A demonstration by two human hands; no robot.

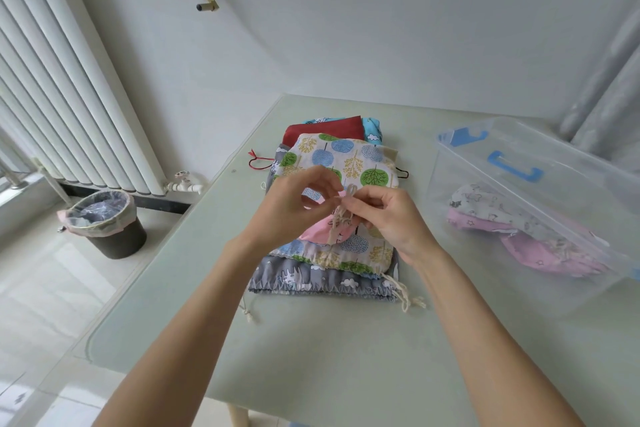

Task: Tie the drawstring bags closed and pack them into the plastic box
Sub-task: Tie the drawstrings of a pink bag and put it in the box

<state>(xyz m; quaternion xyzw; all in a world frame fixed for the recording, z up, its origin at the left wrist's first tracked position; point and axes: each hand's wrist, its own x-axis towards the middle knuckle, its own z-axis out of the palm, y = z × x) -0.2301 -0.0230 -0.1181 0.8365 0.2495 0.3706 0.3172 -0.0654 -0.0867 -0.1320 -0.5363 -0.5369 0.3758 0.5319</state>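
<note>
Both hands (341,210) pinch pink bag's (320,229) cord (341,215).

Pale wall (346,28), white radiator (62,80), tiled floor (41,288), lined bin (105,224).

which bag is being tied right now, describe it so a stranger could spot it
On the pale green table, left of the clear plastic box, lies a stack of patterned bags. The pink bag sits on top of the tree-print bag, between both hands. It is the only pink one in the stack.
</note>
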